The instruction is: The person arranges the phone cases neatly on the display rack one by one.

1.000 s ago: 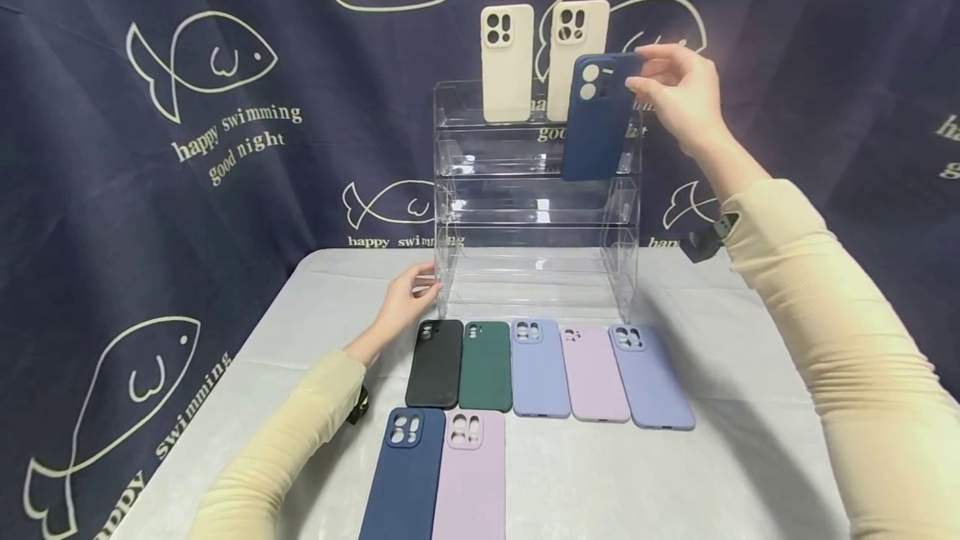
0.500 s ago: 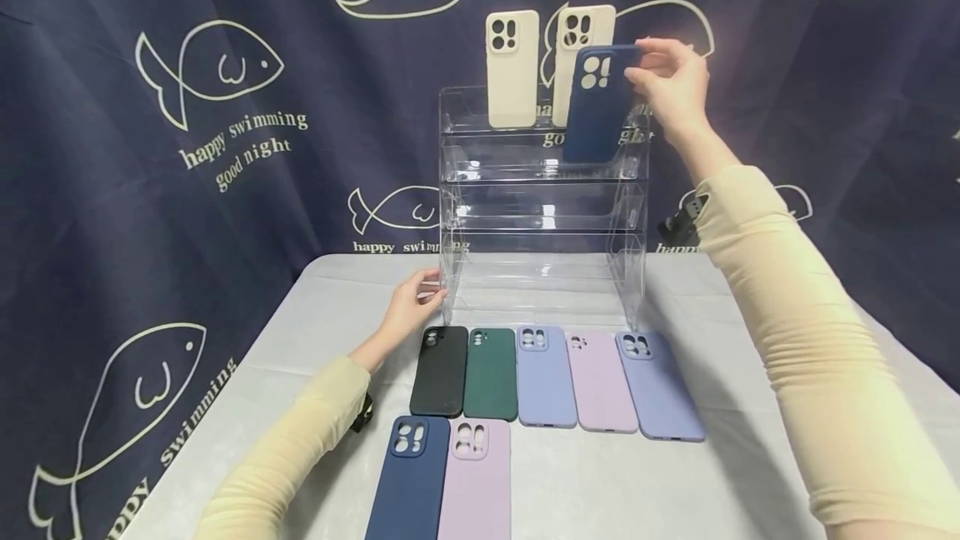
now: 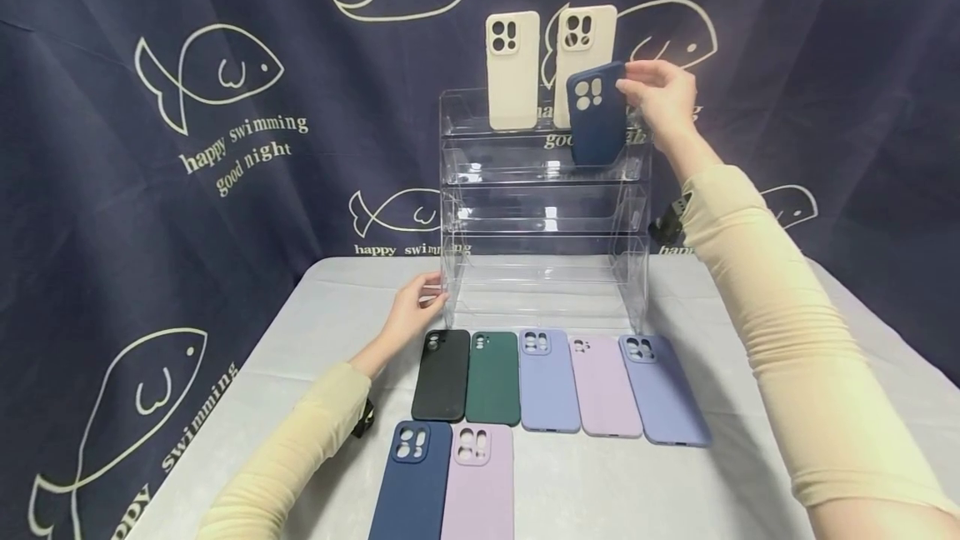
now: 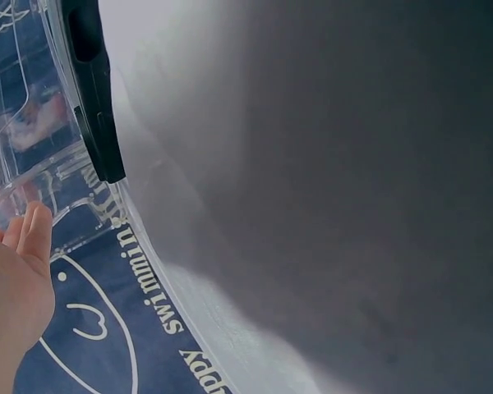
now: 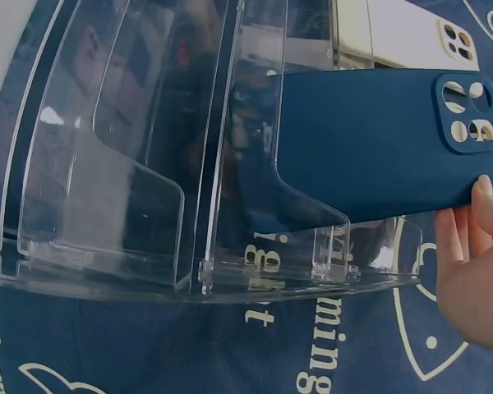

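Note:
My right hand (image 3: 663, 102) pinches a dark blue phone case (image 5: 366, 148) by the edge of its camera end. The case hangs slightly tilted at the right of the clear display rack's (image 3: 543, 240) upper tiers. In the right wrist view, its lower end shows through a clear front panel. Two white phone cases (image 3: 512, 73) stand upright on the top tier; the held case partly covers the right white case (image 3: 588, 32). My left hand (image 3: 411, 307) touches the rack's lower left side with its fingertips, fingers loosely bent. In the left wrist view, the left fingers (image 4: 37, 234) meet the clear plastic.
Before the rack lie a black case (image 3: 440, 377), a green case (image 3: 492, 382), a pink case (image 3: 606, 390) and two light blue cases (image 3: 551, 390). Nearer are another dark blue case (image 3: 412, 490) and a larger pink case (image 3: 480, 494). A patterned curtain (image 3: 225, 273) hangs behind.
My right hand has moved a little left with the dark blue case, which has shifted back toward the rack and turned slightly. The left hand stays at the rack's side.

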Demonstrator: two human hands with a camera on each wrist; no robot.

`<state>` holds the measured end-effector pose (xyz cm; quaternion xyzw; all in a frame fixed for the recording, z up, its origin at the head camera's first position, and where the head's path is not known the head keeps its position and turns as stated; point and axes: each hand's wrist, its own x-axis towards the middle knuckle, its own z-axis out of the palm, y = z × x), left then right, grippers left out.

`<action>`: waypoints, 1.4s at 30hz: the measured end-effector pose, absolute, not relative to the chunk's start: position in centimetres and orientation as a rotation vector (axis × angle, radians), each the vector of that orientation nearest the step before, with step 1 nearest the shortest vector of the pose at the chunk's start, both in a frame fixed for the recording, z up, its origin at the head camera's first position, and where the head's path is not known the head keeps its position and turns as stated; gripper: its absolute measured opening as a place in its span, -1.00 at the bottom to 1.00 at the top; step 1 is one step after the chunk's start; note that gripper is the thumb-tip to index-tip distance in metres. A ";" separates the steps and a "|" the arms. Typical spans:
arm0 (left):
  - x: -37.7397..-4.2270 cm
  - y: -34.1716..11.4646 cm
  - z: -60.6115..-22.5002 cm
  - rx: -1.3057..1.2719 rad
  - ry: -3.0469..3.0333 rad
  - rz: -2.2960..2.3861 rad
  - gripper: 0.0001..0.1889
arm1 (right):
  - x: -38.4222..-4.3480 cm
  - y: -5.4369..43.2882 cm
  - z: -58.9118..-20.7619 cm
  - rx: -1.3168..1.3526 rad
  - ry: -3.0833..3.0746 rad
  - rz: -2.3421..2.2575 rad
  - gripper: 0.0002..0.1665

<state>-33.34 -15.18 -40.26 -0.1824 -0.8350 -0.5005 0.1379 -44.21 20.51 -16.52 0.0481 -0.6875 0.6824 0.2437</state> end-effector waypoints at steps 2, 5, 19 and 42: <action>-33.3 -15.0 -40.2 -0.527 -2.424 -1.438 -0.59 | -44.1 20.5 -16.5 0.118 -1.835 1.933 -0.62; -34.3 -15.3 -41.4 -0.525 -2.418 -1.440 -0.57 | -44.2 20.3 -16.5 0.097 -1.778 2.008 -0.66; -34.5 -15.3 -42.3 -0.521 -2.399 -1.434 -0.59 | -44.2 19.8 -17.4 0.002 -2.089 1.741 -0.56; -34.8 -15.7 -41.8 -0.546 -2.415 -1.380 -0.59 | -40.5 22.8 -20.3 0.263 -2.350 1.258 -0.40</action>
